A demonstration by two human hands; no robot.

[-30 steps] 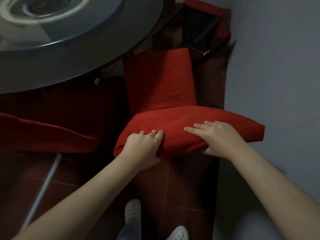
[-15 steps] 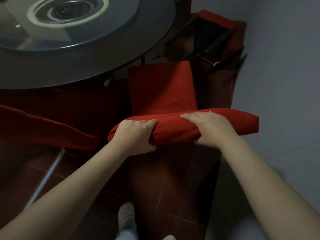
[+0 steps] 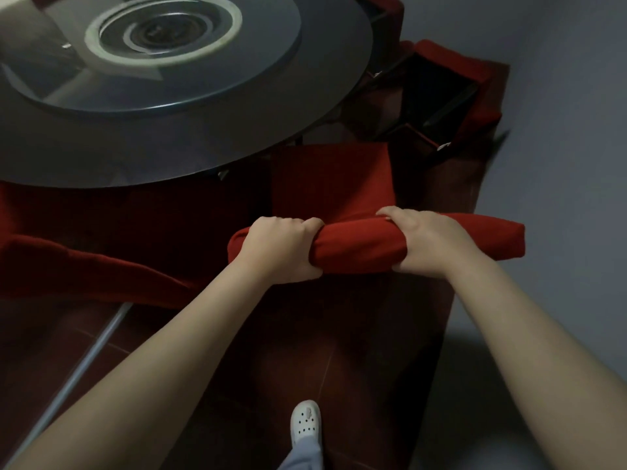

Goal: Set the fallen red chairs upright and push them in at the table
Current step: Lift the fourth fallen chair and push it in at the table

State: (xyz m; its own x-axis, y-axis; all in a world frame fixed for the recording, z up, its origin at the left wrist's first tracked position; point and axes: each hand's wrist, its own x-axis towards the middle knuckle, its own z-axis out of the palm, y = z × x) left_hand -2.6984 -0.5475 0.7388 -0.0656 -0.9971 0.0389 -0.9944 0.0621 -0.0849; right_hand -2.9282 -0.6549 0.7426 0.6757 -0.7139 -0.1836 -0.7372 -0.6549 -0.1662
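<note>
Now both hands, left hand (image 3: 281, 247) and right hand (image 3: 429, 240), grip the upright red chair (image 3: 359, 247) at the table (image 3: 237, 144). Another fallen chair (image 3: 454, 96) still lies behind.

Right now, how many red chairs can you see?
3: the red fabric chair both hands grip, a fallen red chair by the wall, another red chair at left. More may be hidden.
</note>
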